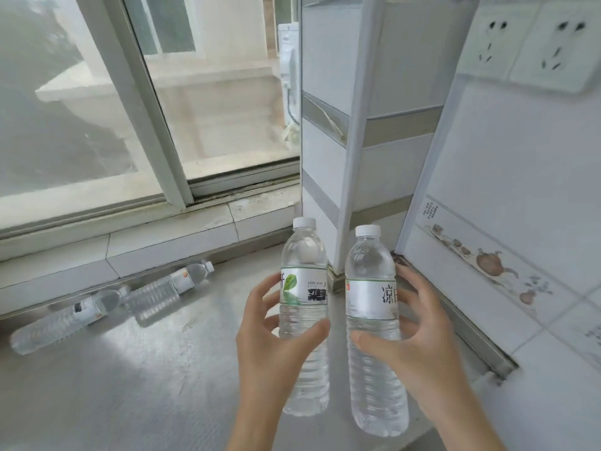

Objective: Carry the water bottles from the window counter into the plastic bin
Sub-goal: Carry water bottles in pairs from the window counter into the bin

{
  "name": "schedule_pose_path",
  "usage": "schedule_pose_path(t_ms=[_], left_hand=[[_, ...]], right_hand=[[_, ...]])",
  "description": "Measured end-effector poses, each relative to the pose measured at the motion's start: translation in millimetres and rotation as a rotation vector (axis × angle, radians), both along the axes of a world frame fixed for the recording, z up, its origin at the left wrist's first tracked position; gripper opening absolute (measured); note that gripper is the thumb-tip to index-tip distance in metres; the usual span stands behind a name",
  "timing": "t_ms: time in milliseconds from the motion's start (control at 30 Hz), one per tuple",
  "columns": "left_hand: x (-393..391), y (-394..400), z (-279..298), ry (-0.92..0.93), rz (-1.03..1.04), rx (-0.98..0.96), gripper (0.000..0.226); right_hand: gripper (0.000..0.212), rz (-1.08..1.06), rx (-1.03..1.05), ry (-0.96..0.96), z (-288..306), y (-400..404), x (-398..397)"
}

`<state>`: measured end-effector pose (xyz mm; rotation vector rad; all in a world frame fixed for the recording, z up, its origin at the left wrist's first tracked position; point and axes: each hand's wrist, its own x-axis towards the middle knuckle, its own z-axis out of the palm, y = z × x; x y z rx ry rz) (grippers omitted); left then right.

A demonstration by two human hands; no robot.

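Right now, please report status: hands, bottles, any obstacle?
Left hand grips one upright bottle; right hand grips another. Two bottles lying on counter by window. Bin not in view. Nothing blocking.

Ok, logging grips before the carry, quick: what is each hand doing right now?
Left hand: closed around the bottle with the leaf label, upright.
Right hand: closed around the other upright bottle.

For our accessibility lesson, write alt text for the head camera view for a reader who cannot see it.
Two bare hands each grip an upright water bottle: the left hand holds the leaf-label bottle, the right hand the other bottle. Two more bottles lie on their sides on the grey counter below a sliding window.
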<state>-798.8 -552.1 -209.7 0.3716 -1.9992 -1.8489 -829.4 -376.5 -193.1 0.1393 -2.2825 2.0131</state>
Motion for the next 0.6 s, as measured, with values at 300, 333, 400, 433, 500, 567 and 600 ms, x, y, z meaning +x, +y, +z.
schedule_pose_path(t_ms=[300, 333, 400, 433, 500, 567, 600], left_hand=[[11.1, 40.9, 2.9, 0.013, -0.223, 0.037, 0.077], [11.7, 45.8, 2.9, 0.017, -0.244, 0.035, 0.077], [12.7, 56.9, 2.9, 0.032, -0.291, 0.022, 0.077], [13.7, 63.5, 3.2, 0.041, -0.317, 0.013, 0.076], [16.5, 78.8, 5.0, 0.054, -0.372, 0.003, 0.075], [20.7, 97.1, 7.0, 0.066, -0.433, -0.004, 0.076], [23.7, 107.6, 8.1, 0.07, -0.466, -0.006, 0.076]], right_hand=[[0.096, -0.256, 0.055, -0.023, 7.2, 50.7, 56.1], [0.096, -0.28, 0.057, -0.026, 8.1, 55.3, 61.2], [0.096, -0.327, 0.053, -0.031, 9.1, 65.3, 72.4], [0.096, -0.347, 0.049, -0.031, 9.2, 70.9, 78.8], [0.096, -0.39, 0.04, -0.028, 9.5, 84.1, 93.1], [0.097, -0.45, 0.026, -0.034, 10.5, 100.0, 109.7], [0.098, -0.483, 0.018, -0.039, 11.3, 108.9, 118.9]])
